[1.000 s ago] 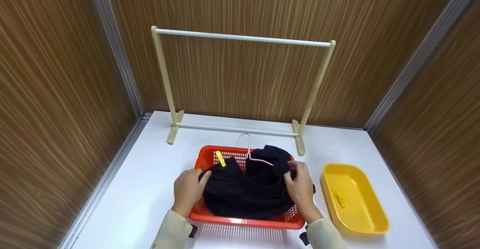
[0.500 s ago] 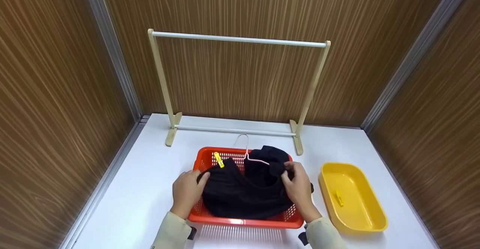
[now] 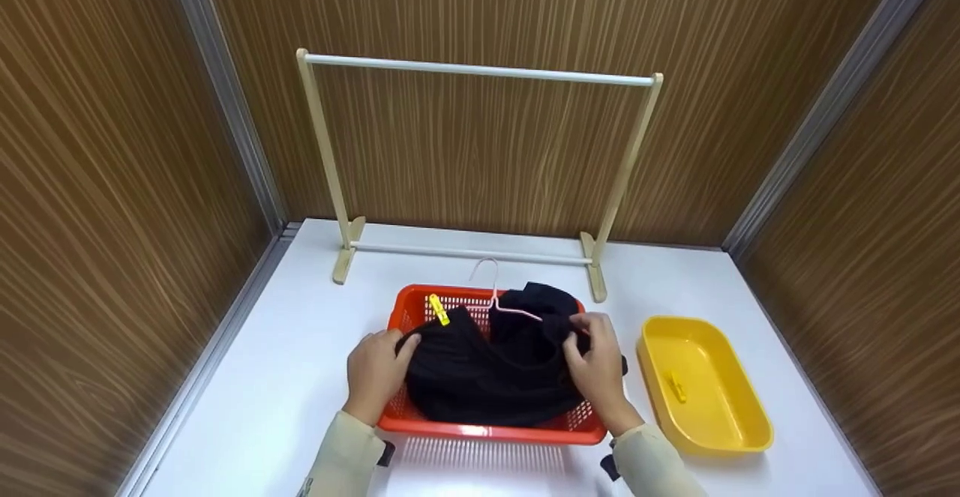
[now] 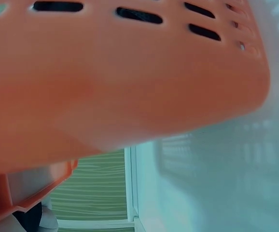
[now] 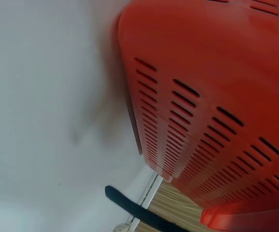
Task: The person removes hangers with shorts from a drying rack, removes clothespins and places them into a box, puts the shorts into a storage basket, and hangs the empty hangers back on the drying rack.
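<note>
A black garment [image 3: 480,384] lies bunched in the red basket [image 3: 510,433], with a pink hanger [image 3: 517,310] partly inside it. The hanger's hook points up, toward the rack. My left hand [image 3: 375,373] grips the garment's left edge at the basket rim, thumb on top. At the right, my right hand [image 3: 598,366] pinches cloth beside the hanger's right end. A yellow clothespin [image 3: 439,309] is at the garment's upper left edge. Both wrist views show mostly basket wall [image 4: 130,92], perforated in the right wrist view [image 5: 192,121]; neither shows the grips clearly.
Behind the basket stands a rack with a white top rail [image 3: 480,70] and wooden legs [image 3: 626,163]. A yellow tray [image 3: 731,437] sits on the white table [image 3: 255,407] to the right, holding another yellow clothespin [image 3: 678,387]. Wood-grain walls [image 3: 480,167] enclose the table.
The head view has shifted slightly. My right fingers have shifted slightly on the cloth by the hanger's right end. My left hand keeps its grip, and basket and tray stay put.
</note>
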Motion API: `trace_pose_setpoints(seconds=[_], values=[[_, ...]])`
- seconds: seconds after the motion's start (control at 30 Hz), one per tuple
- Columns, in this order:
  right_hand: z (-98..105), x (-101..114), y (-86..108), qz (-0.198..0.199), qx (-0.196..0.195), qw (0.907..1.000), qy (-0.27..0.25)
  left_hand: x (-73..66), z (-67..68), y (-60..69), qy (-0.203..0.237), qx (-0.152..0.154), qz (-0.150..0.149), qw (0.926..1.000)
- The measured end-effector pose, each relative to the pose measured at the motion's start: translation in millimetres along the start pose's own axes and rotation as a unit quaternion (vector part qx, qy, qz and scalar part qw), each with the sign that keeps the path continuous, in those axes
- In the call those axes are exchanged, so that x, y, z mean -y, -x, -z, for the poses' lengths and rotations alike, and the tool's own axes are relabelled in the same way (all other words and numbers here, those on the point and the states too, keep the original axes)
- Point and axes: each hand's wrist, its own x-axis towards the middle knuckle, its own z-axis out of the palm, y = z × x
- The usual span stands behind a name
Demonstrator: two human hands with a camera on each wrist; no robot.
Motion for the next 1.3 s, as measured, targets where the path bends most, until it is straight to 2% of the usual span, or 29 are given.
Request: trace_pose_setpoints(seconds=[0.13, 0.3, 0.4, 0.47, 0.6, 0.73, 0.97, 1.03, 1.2, 1.23, 1.3], values=[[2.7, 8.5, -9.7, 0.034, 0.026, 0.9991, 0.006, 0.6, -0.6, -2.0, 0.001, 0.003, 0.000, 1.0000], [4.3, 38.8, -35.5, 0.052, 0.085, 0.9950, 0.004, 1.3, -0.8, 2.4, 0.006, 0.009, 0.009, 0.9999], [-0.1, 63.5, -57.0, 0.058, 0.147, 0.9873, 0.013, 0.0, 0.4, -0.1, 0.007, 0.005, 0.009, 0.9999], [-4.8, 79.9, -66.6, 0.073, 0.202, 0.9760, 0.032, -0.3, 0.8, -0.2, 0.005, 0.004, 0.007, 1.0000], [-16.4, 107.9, -79.0, 0.124, 0.311, 0.9389, 0.079, -0.1, 0.9, 1.3, 0.003, 0.007, 0.006, 1.0000], [-31.4, 124.2, -89.9, 0.166, 0.393, 0.8980, 0.107, -0.7, 0.0, 1.4, 0.005, 0.010, 0.010, 0.9999], [-69.1, 127.9, -102.7, 0.210, 0.471, 0.8423, 0.156, -1.7, -2.0, -1.6, 0.003, -0.010, -0.007, 0.9999], [-79.9, 127.6, -101.5, 0.216, 0.498, 0.8207, 0.178, -1.6, -1.6, -0.6, 0.000, -0.012, -0.009, 0.9999], [-99.1, 129.1, -97.8, 0.244, 0.558, 0.7589, 0.230, -0.7, -1.6, 1.8, -0.005, -0.010, -0.009, 0.9999], [-101.5, 130.1, -98.4, 0.250, 0.565, 0.7488, 0.239, -0.5, -1.4, 1.6, -0.006, -0.011, -0.009, 0.9999], [-105.9, 131.8, -100.6, 0.259, 0.571, 0.7360, 0.255, -0.4, -0.2, 0.1, -0.007, -0.012, -0.008, 0.9999]])
